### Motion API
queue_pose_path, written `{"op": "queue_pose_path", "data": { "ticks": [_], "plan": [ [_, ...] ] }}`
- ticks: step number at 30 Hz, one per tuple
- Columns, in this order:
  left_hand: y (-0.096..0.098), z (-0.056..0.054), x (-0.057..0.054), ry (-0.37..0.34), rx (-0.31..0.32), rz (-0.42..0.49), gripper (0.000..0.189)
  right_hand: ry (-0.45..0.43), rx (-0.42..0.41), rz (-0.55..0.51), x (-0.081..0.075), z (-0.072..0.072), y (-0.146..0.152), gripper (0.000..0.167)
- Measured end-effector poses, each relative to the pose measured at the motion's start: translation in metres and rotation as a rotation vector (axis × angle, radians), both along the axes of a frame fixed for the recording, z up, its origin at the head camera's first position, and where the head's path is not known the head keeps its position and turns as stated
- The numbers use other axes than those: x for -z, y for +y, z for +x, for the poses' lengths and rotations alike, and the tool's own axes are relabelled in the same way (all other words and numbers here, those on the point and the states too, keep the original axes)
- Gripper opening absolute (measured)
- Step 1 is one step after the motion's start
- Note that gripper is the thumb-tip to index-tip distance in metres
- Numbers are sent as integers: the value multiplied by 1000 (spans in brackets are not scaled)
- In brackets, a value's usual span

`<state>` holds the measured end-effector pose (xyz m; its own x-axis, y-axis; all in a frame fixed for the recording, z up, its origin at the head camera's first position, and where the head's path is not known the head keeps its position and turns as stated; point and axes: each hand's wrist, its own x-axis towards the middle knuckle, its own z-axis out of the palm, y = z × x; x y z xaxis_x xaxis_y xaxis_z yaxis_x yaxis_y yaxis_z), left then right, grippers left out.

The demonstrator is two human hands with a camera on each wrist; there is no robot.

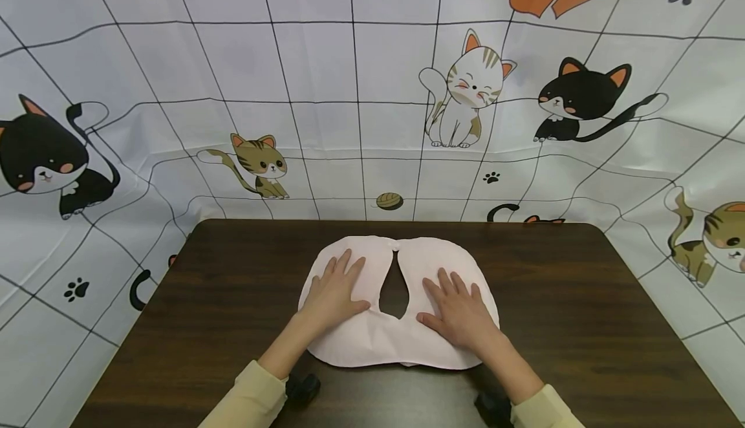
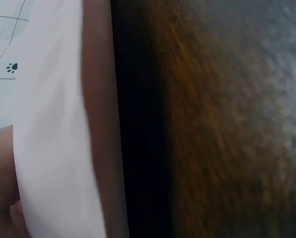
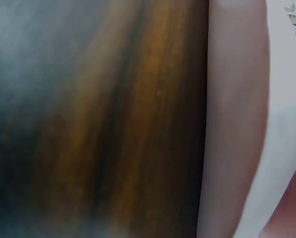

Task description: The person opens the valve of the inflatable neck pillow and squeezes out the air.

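A pale pink, bib-like cloth piece with rounded lobes lies spread on the dark wooden table. A teardrop opening runs down its middle, and its two upper lobes meet at a small fastening at the top. My left hand rests on the left lobe, fingers spread. On the right lobe lies my right hand, its fingers extended too. In the left wrist view the edge of the cloth stands close to the camera, hiding most of the hand. The right wrist view likewise shows the cloth's edge beside the blurred tabletop.
The brown table extends on both sides of the cloth. Behind it hangs a white curtain with a black grid and printed cats. Dark wrist cameras sit below both wrists, near the cream sleeves.
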<state>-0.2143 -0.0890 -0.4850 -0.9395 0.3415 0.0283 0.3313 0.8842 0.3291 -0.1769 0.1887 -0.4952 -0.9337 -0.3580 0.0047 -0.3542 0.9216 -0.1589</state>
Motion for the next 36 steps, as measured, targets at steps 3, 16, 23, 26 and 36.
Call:
{"op": "queue_pose_path", "data": {
  "ticks": [3,16,23,26,36],
  "plan": [
    [0,-1,3,18,2,-11,88,0,5,-1,0,0,0,71],
    [-1,9,0,17,3,19,76,-34,13,-33,-6,4,1,77],
    [-3,33,-9,48,59,-5,68,-30,-7,-108,-13,15,1,75],
    [-2,44,-13,57,80,-14,68,-8,-27,-120,-15,22,0,73],
    [4,64,-20,50,102,-19,67,33,-54,-76,-14,35,-2,68]
  ]
}}
